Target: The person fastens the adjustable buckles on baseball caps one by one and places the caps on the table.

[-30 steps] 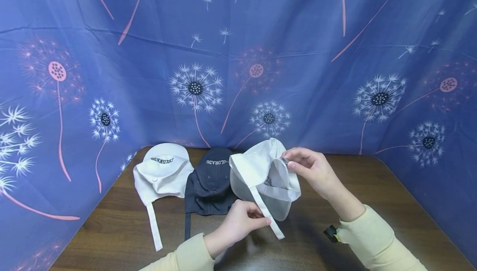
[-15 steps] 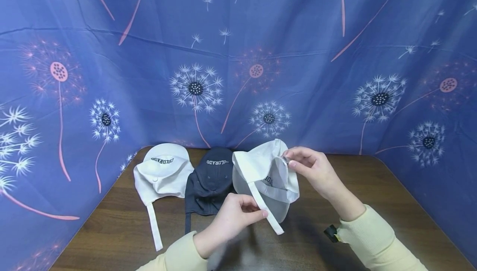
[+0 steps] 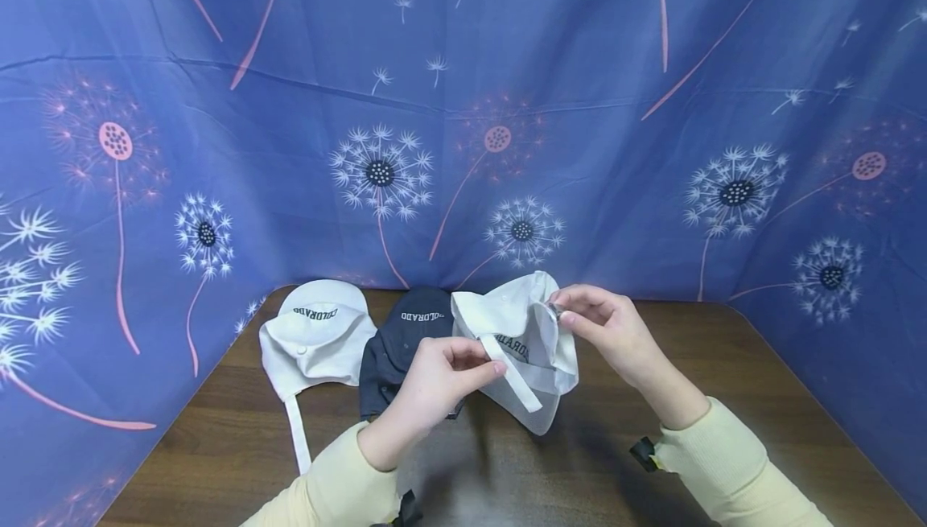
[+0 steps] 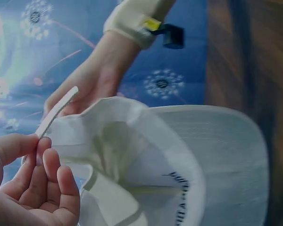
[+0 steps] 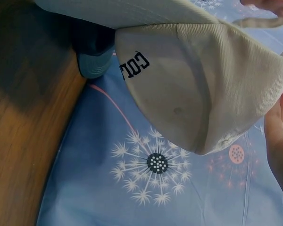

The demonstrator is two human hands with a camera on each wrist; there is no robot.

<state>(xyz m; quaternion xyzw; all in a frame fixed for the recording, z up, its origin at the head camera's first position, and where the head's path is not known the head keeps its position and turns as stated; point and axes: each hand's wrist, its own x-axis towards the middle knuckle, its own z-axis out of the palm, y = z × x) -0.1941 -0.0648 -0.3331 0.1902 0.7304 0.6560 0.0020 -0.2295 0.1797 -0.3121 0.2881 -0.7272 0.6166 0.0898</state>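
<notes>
A white cap (image 3: 500,310) is held up over the right half of the table, its inside turned partly towards me and its brim (image 3: 532,410) pointing down. My left hand (image 3: 434,378) pinches the cap's long white strap (image 3: 517,378) between thumb and forefinger; the strap's end sticks out past the fingertips in the left wrist view. On the cap's other side, my right hand (image 3: 608,334) pinches a small metal buckle (image 3: 554,310) at the back edge. Dark lettering shows on the cap's front (image 5: 134,66) in the right wrist view.
Another white cap (image 3: 319,350) lies at the left with its strap hanging towards me. Beside it is a dark cap (image 3: 409,334), partly covered by my left hand. Blue dandelion-print cloth (image 3: 579,68) walls the back and sides of the brown wooden table (image 3: 688,366).
My left hand has moved up and slightly left, raising the strap across the cap's opening. More lettering inside the cap shows. The right hand stays almost still.
</notes>
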